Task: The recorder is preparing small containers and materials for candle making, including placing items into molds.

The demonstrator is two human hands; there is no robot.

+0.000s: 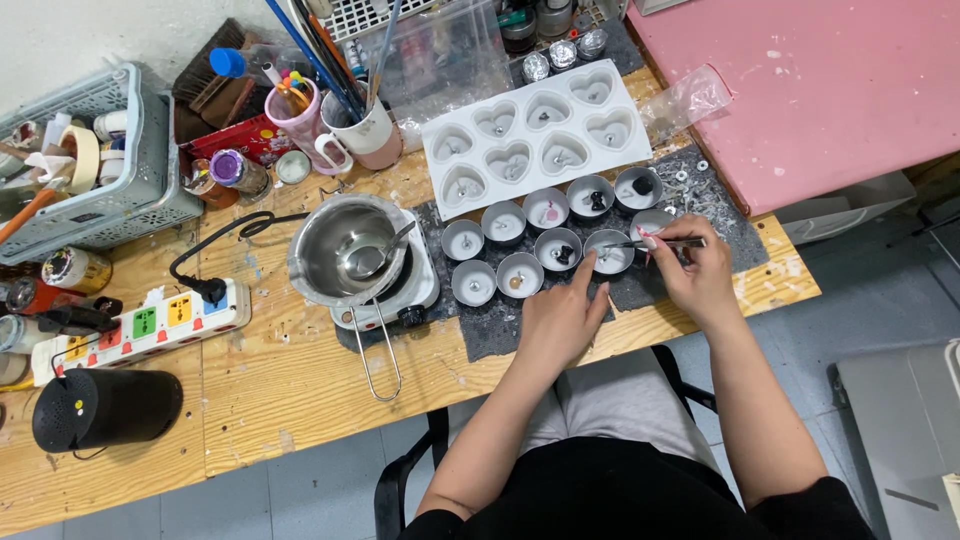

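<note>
Wooden planks make up the surface (300,380), with a dark grey mat (520,325) laid across the part nearest the person. On that mat stand ten or so small round metal candle cups in rows, and behind them lies a white heart-shaped silicone mould (535,135).

Right hand (695,275): its fingers are pinched together on slim metal tweezers (665,243), whose tips reach left over one tealight cup (608,252) in the front middle of the group. Left hand (560,320): resting on the mat, index finger stretched up to touch that same cup's near rim, holding nothing.

To do this placing well, I would judge that the steadying finger should keep the cup from sliding while the tweezers come down straight over its middle, so the small piece lands centred rather than against the wall. What the tips carry is too small to tell. A light grip matters; squeezing hard could flick the piece away.

Further left, a steel melting pot (345,250) with a spoon sits on a small white hotplate (400,290), near a multi-socket power strip (140,325).
</note>
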